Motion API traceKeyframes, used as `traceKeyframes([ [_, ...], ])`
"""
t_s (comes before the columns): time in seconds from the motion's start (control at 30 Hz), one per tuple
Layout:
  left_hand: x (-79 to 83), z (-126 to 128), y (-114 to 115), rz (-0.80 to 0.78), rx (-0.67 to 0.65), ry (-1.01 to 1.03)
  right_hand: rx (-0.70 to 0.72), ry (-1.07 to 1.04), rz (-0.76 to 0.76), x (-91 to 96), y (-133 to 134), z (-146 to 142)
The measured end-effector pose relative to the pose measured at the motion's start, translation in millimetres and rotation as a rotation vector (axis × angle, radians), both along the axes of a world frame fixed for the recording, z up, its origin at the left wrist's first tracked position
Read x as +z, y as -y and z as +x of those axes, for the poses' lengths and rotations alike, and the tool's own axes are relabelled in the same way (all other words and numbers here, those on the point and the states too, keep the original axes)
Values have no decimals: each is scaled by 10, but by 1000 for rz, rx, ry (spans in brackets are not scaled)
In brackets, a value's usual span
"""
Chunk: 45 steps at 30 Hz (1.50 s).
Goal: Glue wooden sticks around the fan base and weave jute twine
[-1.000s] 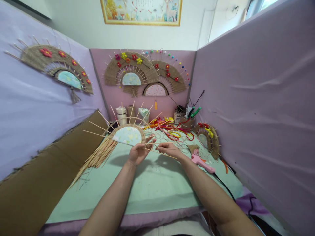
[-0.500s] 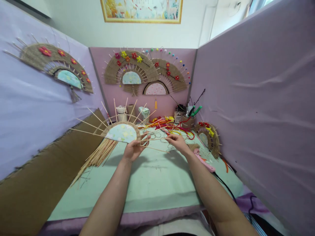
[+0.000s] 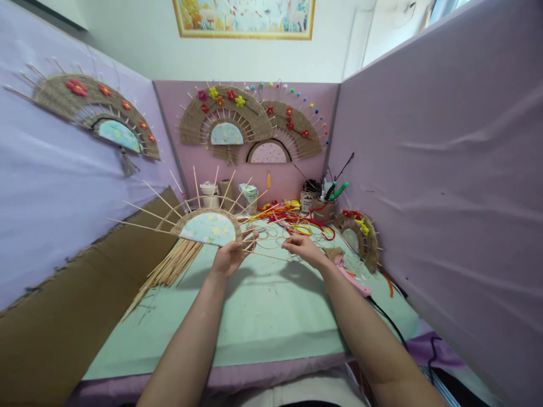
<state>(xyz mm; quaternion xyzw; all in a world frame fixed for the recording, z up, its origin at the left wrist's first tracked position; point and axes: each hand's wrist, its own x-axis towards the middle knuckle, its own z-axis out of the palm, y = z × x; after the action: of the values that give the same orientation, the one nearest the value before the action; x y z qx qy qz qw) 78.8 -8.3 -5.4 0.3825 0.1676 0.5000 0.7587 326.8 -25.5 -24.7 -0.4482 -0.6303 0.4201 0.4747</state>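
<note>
An unfinished hand fan (image 3: pixel 207 228) is held up over the table, with a pale blue half-round centre, a woven tan rim and bare thin sticks spreading outward. My left hand (image 3: pixel 231 259) is closed on its lower right corner, thumb in front and fingers behind among the sticks. To the right, my right hand (image 3: pixel 304 250) has its thumb and fingertips pinched near the ends of the lower right sticks. What it pinches looks like a thin pale strand, blurred against loose loops behind. Beneath the fan lies a bundle of thin sticks (image 3: pixel 172 265).
Finished fans (image 3: pixel 224 116) hang on the partitions. Red and yellow cords (image 3: pixel 292 220) heap at the back, near jars (image 3: pixel 210 195) and a tool holder (image 3: pixel 324 210). A pink glue gun (image 3: pixel 356 282) with a black cable lies right, by a small flowered fan (image 3: pixel 360 240). Brown cardboard (image 3: pixel 85 305) borders the left.
The fan has shifted and turned slightly, its left sticks reaching farther left. My right hand has moved a little left and down. My left hand keeps its hold.
</note>
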Motion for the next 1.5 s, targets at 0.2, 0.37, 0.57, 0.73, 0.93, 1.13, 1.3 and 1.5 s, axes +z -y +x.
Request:
traceKeyframes([
  [0.2, 8, 20, -9, 18, 106, -15, 24, -49, 3, 79, 47, 24],
  [0.37, 31, 41, -10, 11, 195, 20, 45, 99, 61, 7, 185, -157],
  [0.57, 4, 50, -24, -28, 135, 87, 177, 426, 314, -78, 400, -594],
  [0.73, 19, 67, -3, -32, 92, 61, 111, 713, 352, 261, 497, -36],
  [0.93, -91, 110, 34, -112, 54, -46, -864, 1200, 2, 724, 489, 1171],
  [1.13, -381, 60, 82, -343, 48, -194, -1037, 1322, -180, 573, 366, 1297],
  [1.3, -355, -90, 144, -483, 28, -296, -1002, 1300, -106, 513, 302, 1275],
  [1.5, -122, -438, 439, -303, -370, -871, -1023, 1238, 376, 874, 468, 1181],
])
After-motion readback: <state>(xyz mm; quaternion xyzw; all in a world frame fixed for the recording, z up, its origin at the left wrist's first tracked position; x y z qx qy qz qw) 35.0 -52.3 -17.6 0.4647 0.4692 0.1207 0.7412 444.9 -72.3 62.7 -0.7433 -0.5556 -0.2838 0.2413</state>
